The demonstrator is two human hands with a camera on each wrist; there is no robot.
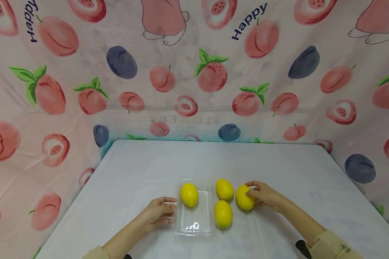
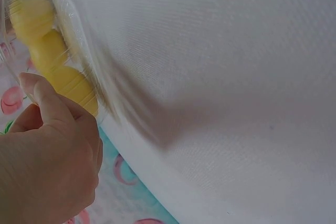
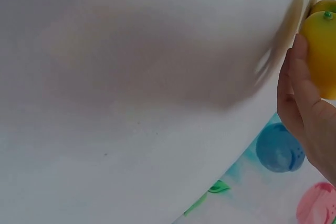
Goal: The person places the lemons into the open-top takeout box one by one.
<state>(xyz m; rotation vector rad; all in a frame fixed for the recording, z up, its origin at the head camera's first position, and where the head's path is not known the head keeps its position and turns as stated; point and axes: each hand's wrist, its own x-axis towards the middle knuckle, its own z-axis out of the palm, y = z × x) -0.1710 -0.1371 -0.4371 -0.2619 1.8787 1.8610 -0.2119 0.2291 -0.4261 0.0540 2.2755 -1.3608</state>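
The half-spread left hand (image 1: 159,212), touching the plastic tray (image 1: 203,212) at nine o'clock, should steady it while the right hand (image 1: 267,195) curls round the three-o'clock lemon (image 1: 243,198).

"Happy" (image 1: 249,21) twice on fruit-print backdrop (image 1: 181,55)

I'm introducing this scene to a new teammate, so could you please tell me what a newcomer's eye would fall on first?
Most likely the four bright yellow lemons low in the head view: one in the clear plastic tray, two beside its right edge, and one farther right in the fingers of the right hand. Next, perhaps the peach-print cloth behind the white tabletop.
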